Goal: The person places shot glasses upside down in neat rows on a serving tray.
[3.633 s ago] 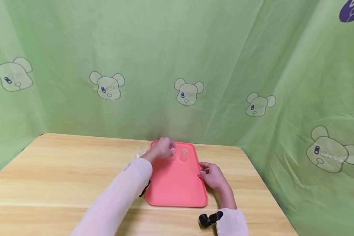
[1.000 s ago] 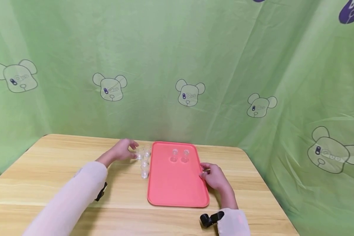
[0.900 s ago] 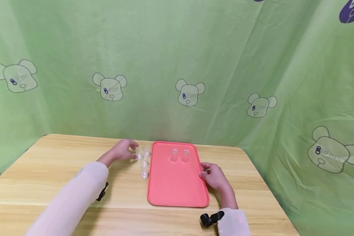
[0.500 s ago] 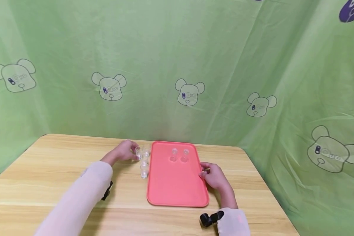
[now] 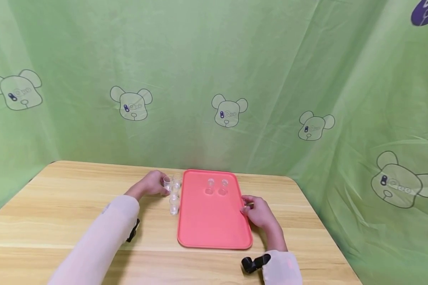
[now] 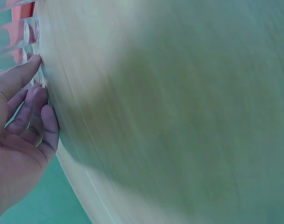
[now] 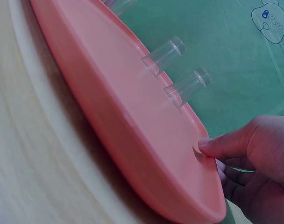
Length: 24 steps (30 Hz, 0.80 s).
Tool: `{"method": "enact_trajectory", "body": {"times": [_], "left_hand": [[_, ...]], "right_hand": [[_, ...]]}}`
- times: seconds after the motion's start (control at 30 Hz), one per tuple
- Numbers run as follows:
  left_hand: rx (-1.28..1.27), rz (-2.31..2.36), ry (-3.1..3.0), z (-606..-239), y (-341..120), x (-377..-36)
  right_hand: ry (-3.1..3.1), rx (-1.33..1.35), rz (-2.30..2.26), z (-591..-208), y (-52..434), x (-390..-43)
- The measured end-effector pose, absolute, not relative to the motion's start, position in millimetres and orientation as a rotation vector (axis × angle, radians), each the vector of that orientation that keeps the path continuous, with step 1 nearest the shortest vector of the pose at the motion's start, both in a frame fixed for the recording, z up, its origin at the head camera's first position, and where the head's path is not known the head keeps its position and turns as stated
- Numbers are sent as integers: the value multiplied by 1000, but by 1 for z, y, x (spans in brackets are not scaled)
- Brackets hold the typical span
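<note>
In the head view, my left hand [image 5: 151, 183] holds a small clear shot glass [image 5: 168, 183] between thumb and fingers, left of the pink tray [image 5: 214, 225]. Its glass is partly hidden by the fingers [image 6: 50, 126] in the left wrist view. More clear glasses [image 5: 174, 206] stand upright in a group along the tray's left edge. Two shot glasses [image 7: 188, 87] sit mouth down, side by side, towards the tray's far end. My right hand [image 5: 259, 213] pinches the tray's right rim, thumb on top and the other fingers beneath or outside it.
A light wooden table [image 5: 75, 221] bears the tray and glasses. Behind and to the right hangs a green curtain [image 5: 185, 59] printed with bear heads, close to the table's far edge. A black wrist camera [image 5: 252, 264] juts from the right sleeve.
My left hand has let go of a glass on the tray, moved left to the group and closed its fingers round another glass. The right hand stays at the tray rim.
</note>
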<state>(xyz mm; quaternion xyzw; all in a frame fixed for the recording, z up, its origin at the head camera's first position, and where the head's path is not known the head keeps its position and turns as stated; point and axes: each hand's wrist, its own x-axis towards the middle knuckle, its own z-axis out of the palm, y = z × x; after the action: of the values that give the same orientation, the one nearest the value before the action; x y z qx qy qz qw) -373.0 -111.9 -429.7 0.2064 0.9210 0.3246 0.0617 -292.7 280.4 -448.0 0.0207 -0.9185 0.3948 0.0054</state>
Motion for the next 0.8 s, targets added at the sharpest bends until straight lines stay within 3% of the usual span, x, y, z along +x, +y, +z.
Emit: {"method": "enact_trajectory", "body": {"times": [0.8], "left_hand": [[536,923,2782,-417,-115,-374]], "right_hand": [[-2869,76,1243,-447,280,-293]]}}
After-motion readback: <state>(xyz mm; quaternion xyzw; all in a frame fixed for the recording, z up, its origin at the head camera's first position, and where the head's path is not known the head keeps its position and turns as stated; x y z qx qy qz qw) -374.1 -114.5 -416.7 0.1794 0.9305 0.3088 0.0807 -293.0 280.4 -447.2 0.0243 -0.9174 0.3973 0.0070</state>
